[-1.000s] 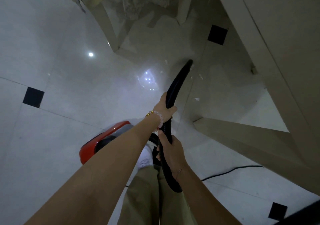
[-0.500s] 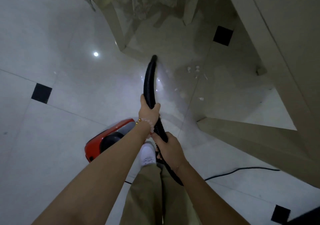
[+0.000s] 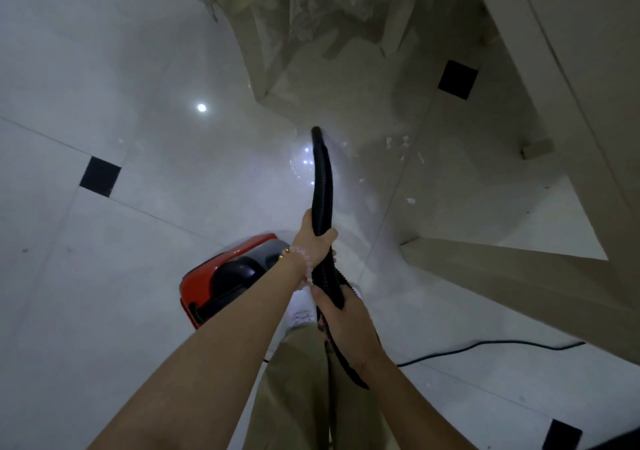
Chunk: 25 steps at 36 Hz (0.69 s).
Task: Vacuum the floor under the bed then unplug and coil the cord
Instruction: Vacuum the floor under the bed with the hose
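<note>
Left hand (image 3: pixel 313 236) ahead of right hand (image 3: pixel 344 318), both gripping the black ribbed vacuum hose (image 3: pixel 322 179), tip just left of white scraps (image 3: pixel 398 143) on the glossy tiled floor (image 3: pixel 138 276) beside the beige bed frame (image 3: pixel 519 276): vacuuming looks unfinished, thin black cord (image 3: pixel 502 342) trailing uncoiled near right.

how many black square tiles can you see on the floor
3 black squares: one on the left, one at the upper right, one in the bottom right corner. Others may be hidden under the beige frame or the arms.
</note>
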Each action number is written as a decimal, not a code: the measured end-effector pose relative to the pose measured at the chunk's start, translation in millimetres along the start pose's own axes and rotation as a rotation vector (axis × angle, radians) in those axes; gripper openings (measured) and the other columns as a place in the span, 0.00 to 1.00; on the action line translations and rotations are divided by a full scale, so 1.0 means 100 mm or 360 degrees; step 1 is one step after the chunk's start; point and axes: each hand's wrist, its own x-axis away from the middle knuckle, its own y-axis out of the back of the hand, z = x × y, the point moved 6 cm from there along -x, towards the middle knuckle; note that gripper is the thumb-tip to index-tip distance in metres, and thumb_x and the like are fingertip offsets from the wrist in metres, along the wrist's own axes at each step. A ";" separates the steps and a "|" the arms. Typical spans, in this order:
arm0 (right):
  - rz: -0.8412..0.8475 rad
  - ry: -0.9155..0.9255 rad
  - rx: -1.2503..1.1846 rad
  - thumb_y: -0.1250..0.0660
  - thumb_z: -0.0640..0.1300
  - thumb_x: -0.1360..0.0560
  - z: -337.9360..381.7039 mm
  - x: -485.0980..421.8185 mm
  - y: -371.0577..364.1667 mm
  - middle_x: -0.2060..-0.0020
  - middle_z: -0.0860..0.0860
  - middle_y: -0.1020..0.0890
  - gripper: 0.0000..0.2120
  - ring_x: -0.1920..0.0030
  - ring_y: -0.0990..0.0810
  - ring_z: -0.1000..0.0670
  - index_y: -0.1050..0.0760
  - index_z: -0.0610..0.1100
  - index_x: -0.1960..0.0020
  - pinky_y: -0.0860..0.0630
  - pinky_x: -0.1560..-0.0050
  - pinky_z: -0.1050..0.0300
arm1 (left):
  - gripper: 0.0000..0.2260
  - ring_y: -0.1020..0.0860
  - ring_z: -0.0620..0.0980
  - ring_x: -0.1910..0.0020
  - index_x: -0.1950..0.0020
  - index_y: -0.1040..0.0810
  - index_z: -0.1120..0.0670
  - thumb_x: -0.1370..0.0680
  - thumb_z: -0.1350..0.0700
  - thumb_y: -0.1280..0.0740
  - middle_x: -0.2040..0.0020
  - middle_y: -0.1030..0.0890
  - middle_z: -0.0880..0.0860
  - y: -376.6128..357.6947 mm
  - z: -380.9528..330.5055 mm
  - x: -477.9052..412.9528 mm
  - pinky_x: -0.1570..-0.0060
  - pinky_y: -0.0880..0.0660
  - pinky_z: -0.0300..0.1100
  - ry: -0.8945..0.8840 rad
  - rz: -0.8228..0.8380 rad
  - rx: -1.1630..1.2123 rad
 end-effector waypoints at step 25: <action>0.0205 -0.0027 0.0343 0.37 0.63 0.28 0.18 0.06 -0.12 0.58 0.51 0.17 0.20 0.56 0.19 0.53 0.22 0.48 0.47 0.23 0.46 0.50 | 0.14 0.28 0.50 0.69 0.36 0.35 0.55 0.21 0.60 0.40 0.64 0.29 0.55 0.43 0.13 0.23 0.68 0.24 0.42 -0.0008 -0.0438 0.0356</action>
